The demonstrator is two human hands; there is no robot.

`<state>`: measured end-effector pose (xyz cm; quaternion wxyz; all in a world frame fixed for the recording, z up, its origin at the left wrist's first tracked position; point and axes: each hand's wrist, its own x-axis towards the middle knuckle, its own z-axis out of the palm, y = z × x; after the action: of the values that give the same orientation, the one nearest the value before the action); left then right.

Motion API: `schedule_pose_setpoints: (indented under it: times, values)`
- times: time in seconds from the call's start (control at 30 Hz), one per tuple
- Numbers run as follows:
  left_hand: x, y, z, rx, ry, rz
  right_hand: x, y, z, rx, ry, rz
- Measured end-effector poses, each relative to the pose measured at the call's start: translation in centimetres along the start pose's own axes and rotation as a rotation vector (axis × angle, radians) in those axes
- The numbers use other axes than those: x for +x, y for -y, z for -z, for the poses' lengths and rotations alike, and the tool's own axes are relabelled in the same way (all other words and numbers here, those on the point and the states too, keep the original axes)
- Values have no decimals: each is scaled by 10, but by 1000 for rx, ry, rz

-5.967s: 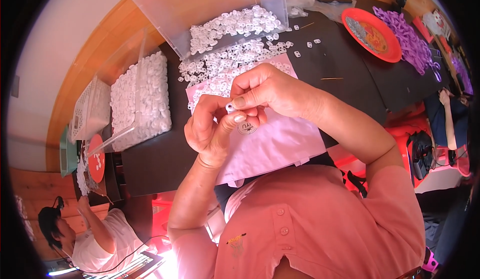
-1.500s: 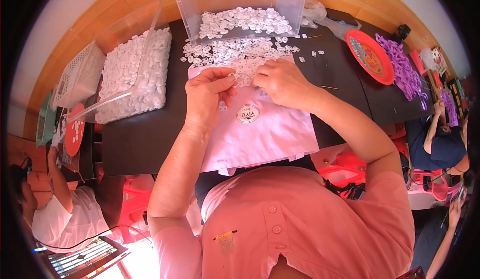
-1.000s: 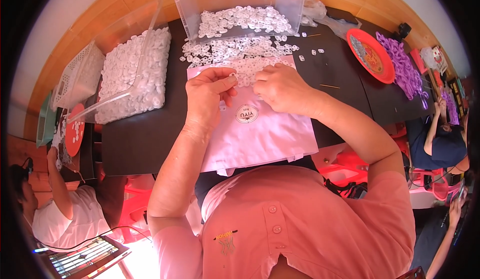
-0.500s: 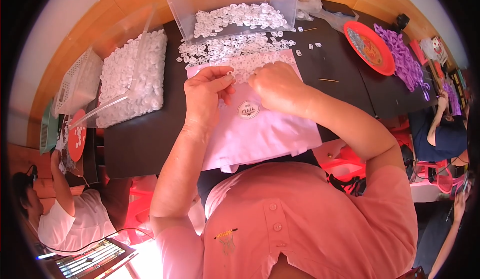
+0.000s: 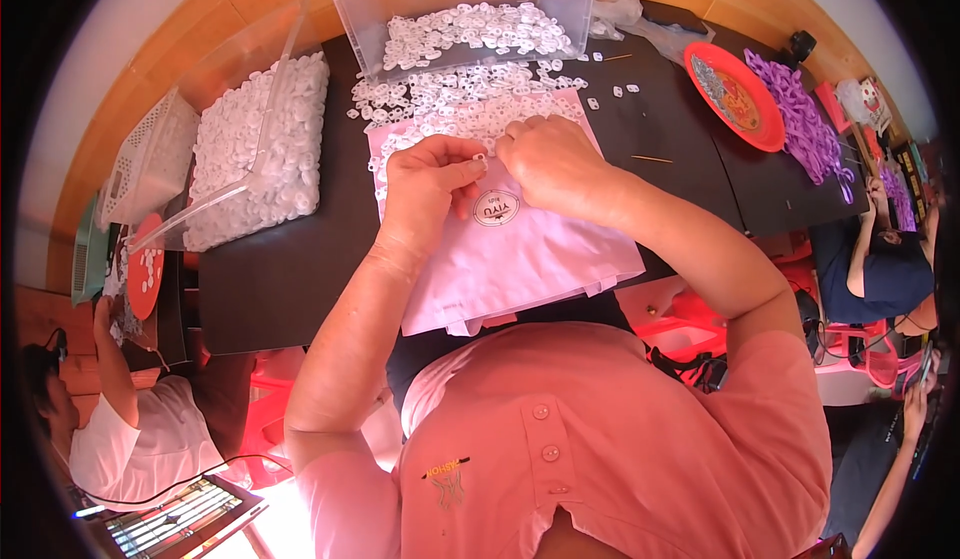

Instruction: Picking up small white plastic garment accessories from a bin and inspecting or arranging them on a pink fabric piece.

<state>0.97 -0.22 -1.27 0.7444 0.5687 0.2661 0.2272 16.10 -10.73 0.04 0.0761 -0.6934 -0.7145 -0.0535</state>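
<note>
Over a pale pink cloth bag (image 5: 520,269) with a round printed badge, my two hands are close together. My left hand (image 5: 428,181) pinches a small white plastic piece with holes (image 5: 480,161) between thumb and fingertips. Beside it, my right hand (image 5: 553,162) is closed with its fingers bent down; whatever it holds is hidden behind the knuckles. Many similar loose white pieces (image 5: 440,94) lie spread on the bag's far part and on the dark table (image 5: 270,304) beyond.
A clear bin (image 5: 355,19) of white pieces stands at the back; another clear bin (image 5: 255,159) is at the left. Back right are a red plate (image 5: 770,129) and purple cords (image 5: 800,119). Thin sticks (image 5: 652,159) lie right. Co-workers (image 5: 150,429) sit on both sides.
My left hand has moved slightly right, bringing the pinched white piece nearer my right hand. My right hand stays in about the same place, still closed.
</note>
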Motion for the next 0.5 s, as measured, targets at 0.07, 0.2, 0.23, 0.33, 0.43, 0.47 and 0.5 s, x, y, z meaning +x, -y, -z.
schedule_pose_setpoints:
  times: [0.07,0.2,0.23,0.33,0.43,0.47,0.5]
  values:
    - [-1,-1,-1,17,12,4,-3,-3,-3,1,-79,6]
    - [-2,-3,-4,4,-40,-26,-5,-5,2,324,-194,-39]
    - [-4,-5,-5,-5,-59,-49,-3,-4,8,582,-161,-108]
    - [-5,-5,-4,-14,-78,-83,4,-2,11,922,-141,-174]
    - [-5,-7,-5,-6,-82,-97,9,-2,3,1022,-200,-145]
    - [-6,-7,-5,-5,-85,-97,10,0,1,1038,-247,-118]
    - [-7,-7,-4,-35,-89,-109,11,1,1,1041,-246,-116]
